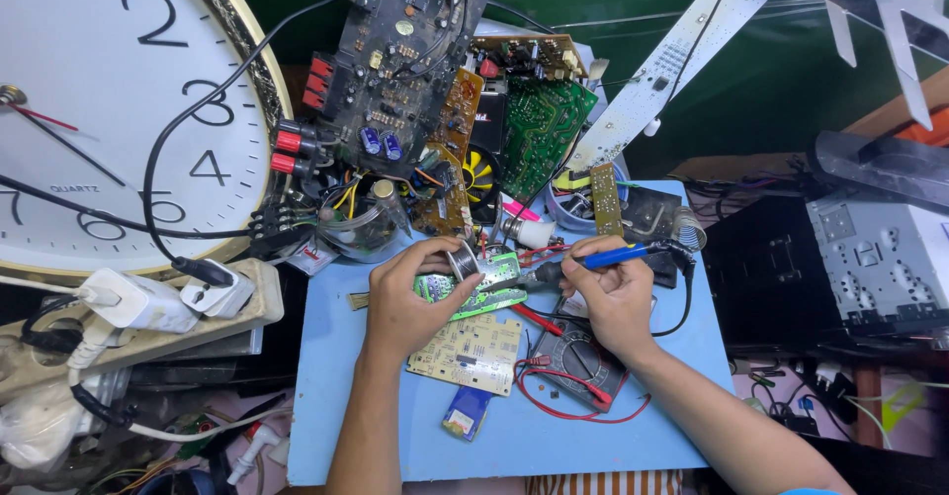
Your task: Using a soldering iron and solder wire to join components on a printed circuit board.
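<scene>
The left hand [410, 292] is closed around a small spool of solder wire [461, 258], thumb and fingers pinching it just above a green circuit board [474, 295] that lies on the blue tabletop [554, 436]. The same hand also rests on the near end of that board. The right hand [611, 297] is clamped on a soldering iron [613, 255] with a blue handle, held almost level; its tip points left toward the green board, close to the spool. The two hands are near each other but apart, with the board's right end between them.

Just below the green board lies a pale yellow circuit board [469, 352], flat on the tabletop. Under the right wrist sits a black multimeter [578, 361] with red leads [573, 406] curling around it. A small blue and yellow part [465, 413] lies near the front edge.

Behind the hands, several bare circuit boards [415, 60] stand stacked and leaning. A large wall clock [109, 109] lies at the left, with a power strip [148, 307] and white plugs beside it. A black metal chassis [850, 258] sits at the right.
</scene>
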